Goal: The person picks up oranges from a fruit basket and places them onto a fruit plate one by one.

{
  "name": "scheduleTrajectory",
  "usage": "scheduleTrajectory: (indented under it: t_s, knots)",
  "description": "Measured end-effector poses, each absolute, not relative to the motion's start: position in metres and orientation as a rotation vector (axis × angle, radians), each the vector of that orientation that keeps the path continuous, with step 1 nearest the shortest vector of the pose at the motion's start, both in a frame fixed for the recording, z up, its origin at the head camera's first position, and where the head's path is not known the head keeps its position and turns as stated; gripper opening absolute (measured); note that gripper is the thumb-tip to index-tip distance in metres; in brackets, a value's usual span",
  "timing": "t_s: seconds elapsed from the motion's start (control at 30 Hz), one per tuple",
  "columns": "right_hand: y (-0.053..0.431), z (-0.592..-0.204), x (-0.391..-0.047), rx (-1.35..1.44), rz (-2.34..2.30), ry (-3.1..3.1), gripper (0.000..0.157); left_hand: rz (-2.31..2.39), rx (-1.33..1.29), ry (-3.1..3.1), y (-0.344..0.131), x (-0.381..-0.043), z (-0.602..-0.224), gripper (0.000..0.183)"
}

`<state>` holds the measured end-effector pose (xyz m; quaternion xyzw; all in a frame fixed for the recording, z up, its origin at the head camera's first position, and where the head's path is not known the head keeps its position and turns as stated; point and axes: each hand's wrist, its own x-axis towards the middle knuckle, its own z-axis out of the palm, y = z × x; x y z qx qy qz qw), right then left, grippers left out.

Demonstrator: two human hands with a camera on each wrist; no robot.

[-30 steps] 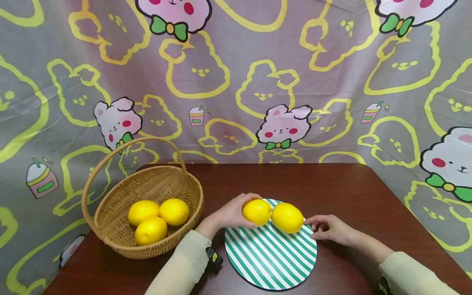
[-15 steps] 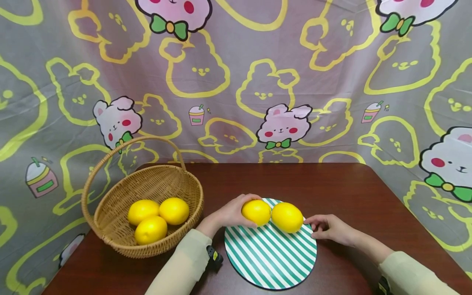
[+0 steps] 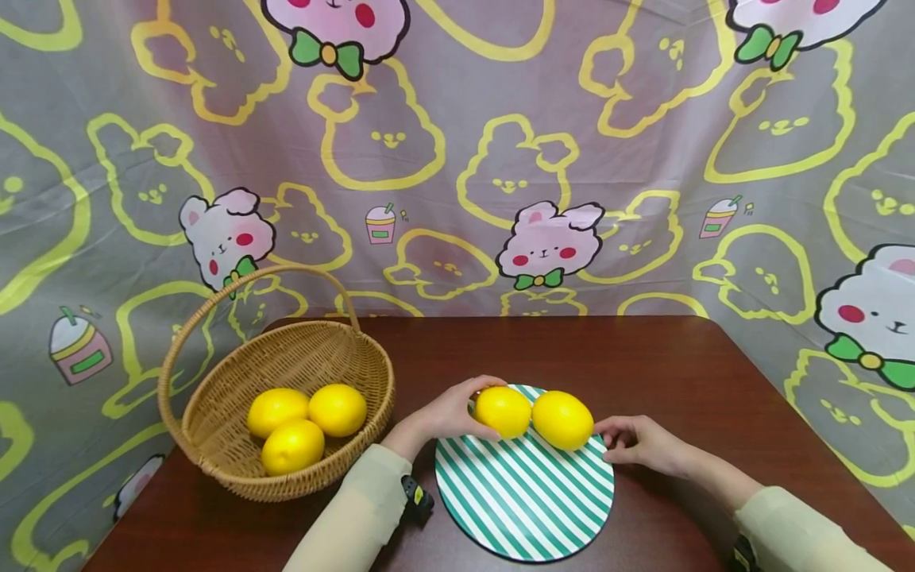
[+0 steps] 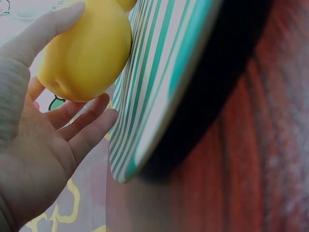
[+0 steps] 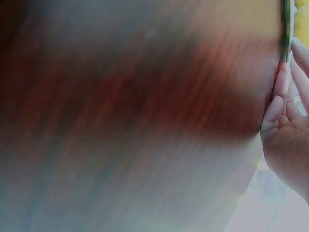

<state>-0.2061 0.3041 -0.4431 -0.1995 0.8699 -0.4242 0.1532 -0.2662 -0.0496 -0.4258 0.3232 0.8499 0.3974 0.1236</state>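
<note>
Two yellow lemons rest side by side on the far part of a round green-and-white striped board (image 3: 529, 508). My left hand (image 3: 453, 409) stands around the left lemon (image 3: 504, 412); its thumb touches the fruit, and the other fingers spread loosely beside it in the left wrist view. A small gap shows between palm and lemon. Just right of the other lemon (image 3: 562, 420), my right hand (image 3: 646, 449) touches the board's right edge with loosely bent fingertips. The right wrist view shows those fingers (image 5: 282, 79) at the rim; their exact contact is partly hidden.
A wicker basket (image 3: 379, 413) with a tall handle stands at the left, holding three lemons (image 3: 293, 447). All stand on a dark brown wooden table (image 3: 679, 357). A cartoon-printed curtain (image 3: 450, 262) encloses the back and sides.
Both lemons on the board have shifted slightly to the right, while my hands stay almost in place. A gap has appeared between my left palm and its lemon.
</note>
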Motion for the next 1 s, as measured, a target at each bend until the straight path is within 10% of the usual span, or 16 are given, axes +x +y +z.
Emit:
scheduleTrajectory:
  t_s: [1.0]
  knots:
    - [0.3043,-0.4436,-0.2062,-0.579,-1.229,2.482,0.046,1.234,0.909,2.474,-0.0493,-0.2644,-0.4234,0.080]
